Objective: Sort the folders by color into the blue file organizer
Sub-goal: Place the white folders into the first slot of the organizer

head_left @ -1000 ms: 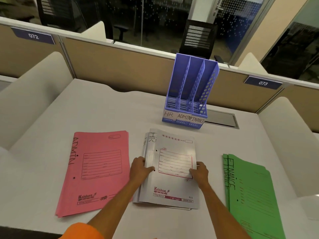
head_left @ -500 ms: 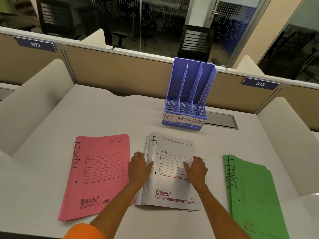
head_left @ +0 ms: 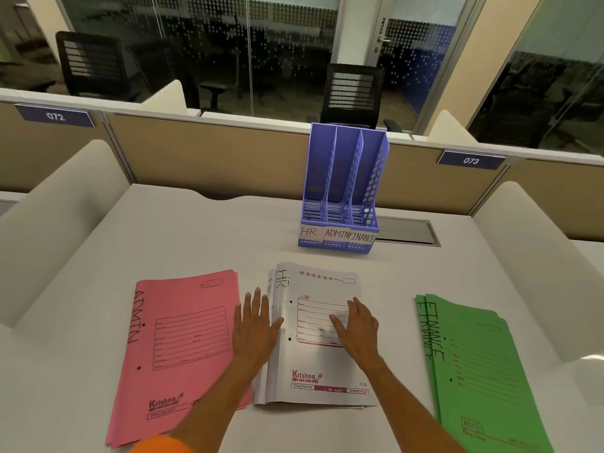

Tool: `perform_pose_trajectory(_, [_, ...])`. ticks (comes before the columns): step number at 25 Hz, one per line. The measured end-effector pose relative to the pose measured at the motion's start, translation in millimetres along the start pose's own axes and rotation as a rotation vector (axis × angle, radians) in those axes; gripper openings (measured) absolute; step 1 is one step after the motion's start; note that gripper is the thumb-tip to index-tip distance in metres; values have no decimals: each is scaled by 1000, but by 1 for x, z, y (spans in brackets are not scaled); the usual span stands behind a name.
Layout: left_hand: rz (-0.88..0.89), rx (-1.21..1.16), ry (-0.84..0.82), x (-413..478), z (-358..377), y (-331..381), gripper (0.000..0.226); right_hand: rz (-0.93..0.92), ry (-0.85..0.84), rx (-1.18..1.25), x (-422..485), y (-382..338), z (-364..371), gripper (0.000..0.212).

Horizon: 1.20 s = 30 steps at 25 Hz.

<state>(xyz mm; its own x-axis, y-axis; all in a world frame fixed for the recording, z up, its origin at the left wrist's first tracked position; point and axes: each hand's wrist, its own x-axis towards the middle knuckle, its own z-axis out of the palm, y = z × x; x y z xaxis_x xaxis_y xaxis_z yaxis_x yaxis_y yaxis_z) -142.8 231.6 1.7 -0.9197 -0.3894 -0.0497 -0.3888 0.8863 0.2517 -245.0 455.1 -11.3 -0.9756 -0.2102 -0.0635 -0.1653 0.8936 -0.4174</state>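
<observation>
Palms down on white folders [head_left: 327,364]: left hand [head_left: 255,325], right hand [head_left: 356,325], fingers straight.

A blue perforated plastic file organizer [head_left: 343,191] stands upright with three empty slots. Paper labels on its front lip read HR, ADMIN and FINANCE from left to right. Directly in front of the organizer, and nearest to it, a stack of white card folders [head_left: 320,364] lies flat, with "HR" handwritten along its left edge and a red printed form box on the cover. In front of the organizer and off to its left, a stack of pink card folders [head_left: 176,348] lies flat, marked "ADMIN". In front and off to its right lies a stack of green card folders [head_left: 483,371], slightly fanned, marked "FINANCE".
</observation>
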Motion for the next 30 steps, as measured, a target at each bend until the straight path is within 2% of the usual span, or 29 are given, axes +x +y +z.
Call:
perform_pose_trajectory(2, [-6,-53,-28,-2,-4,8,84,14,-16,20,-1,3,2,67])
perform_pose_trajectory(7, [-11,-173,-25,-1,-8,23,46,87,-43,75,-7,16,4,68])
perform_pose_trajectory(9, [-54,-255,-36,1,-7,27,40,132,-72,156,-11,21,5,71])
perform_pose_trajectory(13, [-194,-460,-113,7,-3,35,47,174,-116,240,-17,26,8,76])
perform_pose_trajectory(16, [-302,-512,-197,14,5,37,45,176,-113,271,-16,26,7,76])
perform_pose_trajectory(19, [-394,-608,-253,27,20,31,57,172,-113,292,-14,29,6,76])
perform_pose_trajectory(21, [-436,-701,-279,31,19,31,50,177,-112,311,-12,31,5,72])
perform_pose_trajectory(23, [-429,-765,-285,28,5,40,39,178,-107,334,-13,32,4,69])
perform_pose_trajectory(30, [-347,-1040,-395,16,-15,74,51,200,-96,401,-14,33,7,71])
